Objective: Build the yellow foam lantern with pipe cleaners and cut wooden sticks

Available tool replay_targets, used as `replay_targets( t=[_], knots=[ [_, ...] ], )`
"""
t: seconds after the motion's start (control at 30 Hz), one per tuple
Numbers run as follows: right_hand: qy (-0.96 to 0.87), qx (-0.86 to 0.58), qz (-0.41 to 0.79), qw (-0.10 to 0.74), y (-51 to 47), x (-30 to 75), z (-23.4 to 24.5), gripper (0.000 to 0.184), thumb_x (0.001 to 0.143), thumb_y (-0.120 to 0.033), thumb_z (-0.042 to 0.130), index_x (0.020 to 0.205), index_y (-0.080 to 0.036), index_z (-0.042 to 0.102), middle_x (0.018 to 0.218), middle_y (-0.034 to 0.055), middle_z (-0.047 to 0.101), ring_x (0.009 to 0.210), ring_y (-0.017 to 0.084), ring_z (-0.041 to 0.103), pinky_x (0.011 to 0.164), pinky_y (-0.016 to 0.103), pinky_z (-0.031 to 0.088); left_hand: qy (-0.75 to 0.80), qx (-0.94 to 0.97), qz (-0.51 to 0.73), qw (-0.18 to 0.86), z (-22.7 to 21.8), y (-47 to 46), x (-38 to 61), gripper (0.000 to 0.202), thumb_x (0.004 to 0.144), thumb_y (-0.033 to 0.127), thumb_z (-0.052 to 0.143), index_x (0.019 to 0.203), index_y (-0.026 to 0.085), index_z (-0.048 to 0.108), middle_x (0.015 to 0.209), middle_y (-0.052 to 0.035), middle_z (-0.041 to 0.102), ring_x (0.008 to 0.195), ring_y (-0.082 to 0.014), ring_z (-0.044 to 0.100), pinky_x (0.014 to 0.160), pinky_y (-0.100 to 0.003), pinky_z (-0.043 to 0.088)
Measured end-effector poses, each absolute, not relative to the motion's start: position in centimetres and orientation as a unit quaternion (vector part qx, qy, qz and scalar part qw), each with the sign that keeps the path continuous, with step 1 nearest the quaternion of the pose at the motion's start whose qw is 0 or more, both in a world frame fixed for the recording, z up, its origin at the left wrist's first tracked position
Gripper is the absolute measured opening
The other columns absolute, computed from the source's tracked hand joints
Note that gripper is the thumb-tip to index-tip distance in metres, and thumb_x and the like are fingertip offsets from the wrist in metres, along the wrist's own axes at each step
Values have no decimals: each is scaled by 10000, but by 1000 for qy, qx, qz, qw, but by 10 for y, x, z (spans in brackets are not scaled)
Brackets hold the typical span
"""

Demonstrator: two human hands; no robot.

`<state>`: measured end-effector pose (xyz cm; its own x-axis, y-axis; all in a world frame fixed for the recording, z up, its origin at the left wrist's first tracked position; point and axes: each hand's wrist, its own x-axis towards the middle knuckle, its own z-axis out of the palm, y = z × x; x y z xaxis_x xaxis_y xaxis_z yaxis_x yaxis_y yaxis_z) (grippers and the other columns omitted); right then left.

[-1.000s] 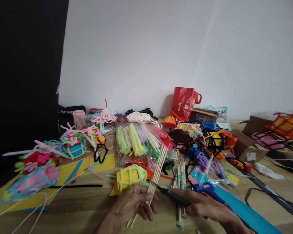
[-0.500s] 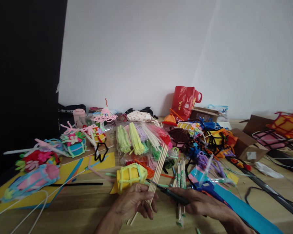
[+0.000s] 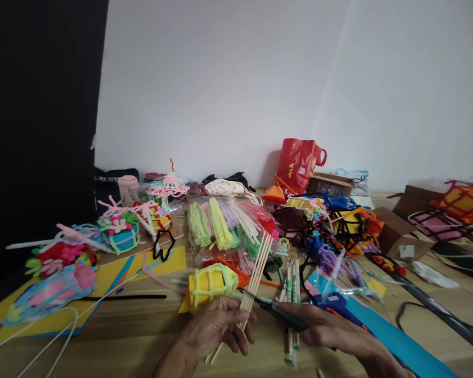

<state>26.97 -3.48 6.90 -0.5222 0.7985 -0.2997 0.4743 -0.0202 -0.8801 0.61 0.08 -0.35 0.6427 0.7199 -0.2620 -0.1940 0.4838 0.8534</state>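
My left hand [image 3: 216,328] is closed round a bundle of thin wooden sticks [image 3: 257,273] that slant up to the right over the table. My right hand [image 3: 331,333] grips dark scissors [image 3: 271,308], whose tips rest against the sticks just above my left fingers. A yellow foam piece wrapped in yellow-green pipe cleaners [image 3: 211,283] lies just behind my left hand. More sticks in green-printed wrappers [image 3: 291,283] lie between my hands.
Bags of coloured pipe cleaners [image 3: 228,228] sit mid-table. Pipe-cleaner flower crafts [image 3: 118,231] and yellow foam sheets [image 3: 102,278] lie left. A red bag [image 3: 299,165], cardboard boxes [image 3: 398,231], woven baskets [image 3: 463,202] and a blue sheet [image 3: 382,331] are right.
Almost nothing has changed. My hands, the sticks and the scissors have shifted only slightly in the picture.
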Motion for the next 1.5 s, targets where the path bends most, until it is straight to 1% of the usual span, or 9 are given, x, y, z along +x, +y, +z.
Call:
replay_targets(
  t=[0.2, 0.33, 0.5, 0.67, 0.83, 1.03, 1.2, 1.37, 1.5],
  knots=[
    [-691, -463, 537, 140, -33, 272, 67, 532, 817, -408, 549, 1339, -310, 510, 1403, 2, 506, 1340, 311, 375, 1116, 428, 271, 320, 422, 278, 801, -2, 0, 7, 320, 628, 383, 748, 759, 102, 673, 589, -53, 693, 406, -106, 601, 388, -164, 401],
    [-691, -453, 542, 155, -33, 273, 62, 527, 791, -410, 581, 1312, -342, 536, 1384, -11, 529, 1327, 316, 393, 1111, 438, 277, 323, 425, 278, 799, 0, 0, 7, 304, 655, 365, 731, 793, 98, 685, 603, -55, 701, 421, -113, 618, 366, -154, 366],
    [-687, -472, 531, 152, -35, 271, 66, 530, 791, -433, 567, 1310, -329, 541, 1377, -1, 534, 1325, 327, 391, 1113, 469, 259, 316, 426, 280, 800, 2, -1, 8, 311, 652, 363, 732, 792, 90, 687, 607, -60, 703, 419, -108, 617, 365, -150, 364],
    [-694, -458, 531, 160, -35, 270, 72, 499, 765, -423, 581, 1263, -398, 572, 1370, -26, 536, 1321, 335, 399, 1112, 484, 249, 320, 427, 275, 799, 1, 0, 7, 331, 642, 383, 740, 790, 92, 684, 609, -64, 705, 422, -110, 621, 361, -147, 358],
    [-693, -457, 535, 155, -33, 272, 65, 528, 767, -435, 586, 1290, -365, 555, 1374, -15, 537, 1320, 316, 405, 1103, 441, 285, 317, 426, 268, 804, -2, 1, 7, 332, 644, 373, 740, 805, 89, 680, 609, -64, 705, 422, -114, 624, 361, -150, 363],
    [-697, -457, 529, 160, -35, 272, 64, 546, 763, -438, 595, 1296, -328, 558, 1364, 8, 549, 1313, 335, 407, 1100, 455, 280, 313, 424, 271, 805, -1, 1, 8, 339, 632, 393, 745, 780, 99, 666, 602, -62, 701, 415, -116, 618, 367, -158, 365],
    [-710, -439, 529, 154, -33, 271, 67, 553, 772, -448, 589, 1310, -330, 542, 1377, 10, 536, 1312, 333, 411, 1105, 467, 275, 311, 426, 272, 805, 1, 0, 8, 342, 631, 395, 745, 779, 95, 673, 596, -61, 697, 421, -115, 622, 361, -150, 366],
    [-697, -446, 539, 154, -32, 271, 67, 538, 762, -394, 607, 1296, -343, 556, 1379, -10, 532, 1316, 329, 408, 1116, 463, 265, 311, 424, 273, 806, -2, 1, 8, 341, 639, 390, 741, 797, 95, 679, 603, -61, 701, 425, -118, 627, 362, -149, 378],
    [-700, -449, 535, 152, -33, 270, 68, 540, 779, -453, 584, 1306, -350, 541, 1385, -21, 526, 1336, 319, 379, 1120, 443, 263, 315, 426, 273, 803, -1, 1, 8, 333, 636, 388, 738, 790, 98, 679, 605, -63, 700, 419, -115, 617, 370, -156, 378]
  ],
)
